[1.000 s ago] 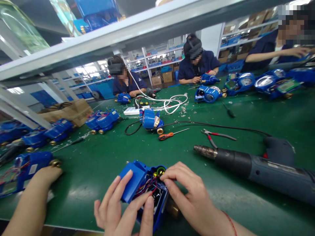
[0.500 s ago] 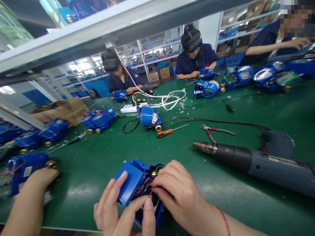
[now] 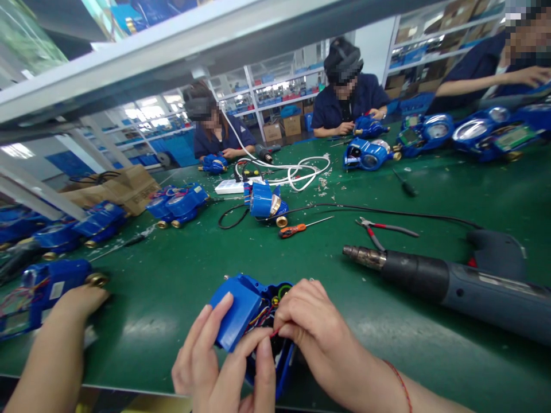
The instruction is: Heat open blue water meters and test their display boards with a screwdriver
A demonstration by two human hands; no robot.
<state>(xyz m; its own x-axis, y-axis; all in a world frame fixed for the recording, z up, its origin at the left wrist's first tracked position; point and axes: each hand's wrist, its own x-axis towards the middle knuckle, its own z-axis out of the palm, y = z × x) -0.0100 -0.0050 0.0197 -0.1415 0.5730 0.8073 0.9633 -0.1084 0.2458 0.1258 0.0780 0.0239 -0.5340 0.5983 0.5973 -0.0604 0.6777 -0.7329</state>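
Note:
A blue meter housing (image 3: 237, 312) lies open before me on the green bench, its flat blue side tilted toward my left. Colored wires (image 3: 262, 315) and a round green-and-yellow part (image 3: 282, 291) show inside. My left hand (image 3: 224, 358) rests against the housing, thumb and forefinger pinching a thin red wire (image 3: 275, 332). From the other side, my right hand (image 3: 316, 321) grips the same wire between its fingertips, right above the opening. The fingers hide most of the wire and part of the interior.
A heat gun (image 3: 430, 278) lies at right, near cutting pliers (image 3: 383, 228) and an orange screwdriver (image 3: 295, 230). Another blue meter (image 3: 264, 201) stands behind. At far left, a co-worker's hand (image 3: 84, 295) touches a meter (image 3: 55, 284). Several co-workers sit around the bench.
My fingertips have drawn closer together on the red wire, so less of it shows between them. The whole view has shifted slightly.

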